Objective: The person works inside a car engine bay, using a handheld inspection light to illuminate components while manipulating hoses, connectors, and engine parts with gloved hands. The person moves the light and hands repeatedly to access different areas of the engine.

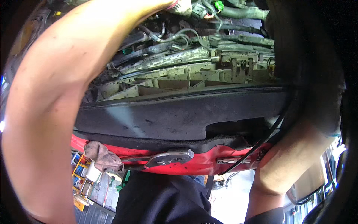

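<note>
The left arm point(48, 108) arches up the left side, over an engine bay, to the top edge. There the left hand point(181, 7), in what looks like a pale glove with a pink cuff, is partly cut off; I cannot tell how far its fingers are open or whether they grip anything. Just right of it are a pale connector point(200, 10) and a bright green clip point(219, 5), with a thick hose point(244, 13) beyond them.

The right forearm point(289, 160) slants up the right side into a dark area. The right hand is out of sight, so its fingers' state cannot be told.

Nearer the body, a black panel point(167, 121) spans the front of the bay, above a red panel point(203, 162). A crumpled rag point(101, 156) lies over the red panel's left part, and a silver tool point(169, 158) lies to its right. A metal latch point(235, 160) sits further right, near a black cable point(273, 128) that crosses both panels diagonally.
</note>
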Motion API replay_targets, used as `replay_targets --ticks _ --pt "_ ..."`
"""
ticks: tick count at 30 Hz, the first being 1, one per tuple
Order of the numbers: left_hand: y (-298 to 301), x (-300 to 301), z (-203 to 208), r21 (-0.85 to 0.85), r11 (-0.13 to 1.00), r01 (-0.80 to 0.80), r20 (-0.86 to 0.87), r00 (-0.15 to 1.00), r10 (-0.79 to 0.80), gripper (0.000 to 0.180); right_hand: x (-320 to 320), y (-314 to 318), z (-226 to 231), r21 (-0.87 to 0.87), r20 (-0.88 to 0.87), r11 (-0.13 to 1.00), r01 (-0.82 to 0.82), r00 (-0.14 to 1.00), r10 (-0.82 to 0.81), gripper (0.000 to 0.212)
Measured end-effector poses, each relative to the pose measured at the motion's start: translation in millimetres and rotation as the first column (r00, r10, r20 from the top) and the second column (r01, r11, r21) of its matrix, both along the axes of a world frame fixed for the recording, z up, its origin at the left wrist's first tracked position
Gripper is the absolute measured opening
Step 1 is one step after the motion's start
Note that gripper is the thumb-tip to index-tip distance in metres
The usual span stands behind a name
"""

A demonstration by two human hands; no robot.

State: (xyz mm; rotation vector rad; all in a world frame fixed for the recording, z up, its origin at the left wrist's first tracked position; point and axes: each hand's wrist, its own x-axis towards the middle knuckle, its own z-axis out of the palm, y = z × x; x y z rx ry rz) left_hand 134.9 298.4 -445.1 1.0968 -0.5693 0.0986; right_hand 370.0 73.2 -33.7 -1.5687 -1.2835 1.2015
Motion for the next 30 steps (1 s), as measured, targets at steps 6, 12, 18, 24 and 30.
replay_targets --ticks 6,12,18,24,30 --pt "-35.9 66.3 117.3 0.897 0.421 0.138 -0.379 0.732 0.567 0.044 25.0 4.3 -2.7 -0.081 0.099 0.995 0.054 0.994 -0.046 0.05" --pt "-120.8 104.8 195.8 0.837 0.277 0.472 -0.259 -0.103 0.96 0.028 21.6 18.2 16.8 -0.192 0.155 0.981 0.008 0.988 0.022 0.042" --pt "-125.7 100.4 166.8 0.892 0.271 0.363 -0.113 -0.4 0.909 0.026 17.7 27.6 20.7 -0.189 0.086 0.982 0.021 0.996 -0.005 0.048" --pt "-114.3 101.5 197.0 0.81 0.094 0.578 -0.147 0.045 0.988 0.024 14.4 20.5 23.0 -0.253 -0.061 0.965 0.066 0.995 -0.084 0.053" --pt "-55.1 82.8 214.3 0.577 0.453 0.68 -0.684 0.099 0.723 0.033 16.0 22.0 18.7 -0.276 -0.127 0.959 0.066 0.986 -0.104 0.062"
